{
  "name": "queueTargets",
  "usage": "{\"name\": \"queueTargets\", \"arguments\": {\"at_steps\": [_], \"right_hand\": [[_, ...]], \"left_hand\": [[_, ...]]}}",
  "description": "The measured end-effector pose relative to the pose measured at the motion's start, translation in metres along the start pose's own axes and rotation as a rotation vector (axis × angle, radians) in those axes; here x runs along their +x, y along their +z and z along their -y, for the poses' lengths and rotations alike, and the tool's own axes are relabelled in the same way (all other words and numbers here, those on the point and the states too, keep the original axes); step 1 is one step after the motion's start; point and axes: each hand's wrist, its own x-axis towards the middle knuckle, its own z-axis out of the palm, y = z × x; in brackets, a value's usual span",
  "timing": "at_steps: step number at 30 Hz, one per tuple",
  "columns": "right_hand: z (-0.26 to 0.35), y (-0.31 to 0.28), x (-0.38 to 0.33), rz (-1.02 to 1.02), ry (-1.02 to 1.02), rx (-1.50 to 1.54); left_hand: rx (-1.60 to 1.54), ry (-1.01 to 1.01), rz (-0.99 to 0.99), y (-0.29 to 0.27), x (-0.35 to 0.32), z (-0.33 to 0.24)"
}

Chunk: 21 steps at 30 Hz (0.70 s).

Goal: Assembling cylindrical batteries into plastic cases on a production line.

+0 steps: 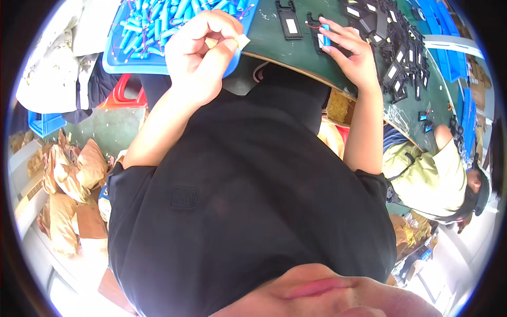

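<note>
My left hand (203,55) is raised over the near right corner of a blue tray (113,64). Its thumb and fingers pinch a small pale yellowish piece (243,41), perhaps paper or tape. Heaped inside the tray are many blue cylindrical batteries (158,22) with thin wires. On the green table (274,52), my right hand (354,53) holds one blue battery (326,37) between thumb and fingers. That battery is at a black plastic case (313,21), partly covered by the fingers. A second black case (290,25) with a white patch lies to its left.
A large pile of black cases (393,50) spreads right of my right hand. Farther right are blue bins (449,47) and a co-worker in a yellow-green top (430,177). A red stool (127,95) stands at left, with brown paper bags (66,171) nearby.
</note>
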Motion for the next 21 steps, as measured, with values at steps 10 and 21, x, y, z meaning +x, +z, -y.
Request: {"name": "queueTargets", "arguments": {"at_steps": [10, 21], "right_hand": [[-0.009, 0.001, -0.001, 0.029, -0.008, -0.056], [-0.008, 0.003, -0.006, 0.104, -0.019, -0.155]], "left_hand": [[-0.045, -0.162, 0.008, -0.004, -0.011, -0.007], [-0.091, -0.240, -0.073, -0.016, -0.012, -0.019]]}}
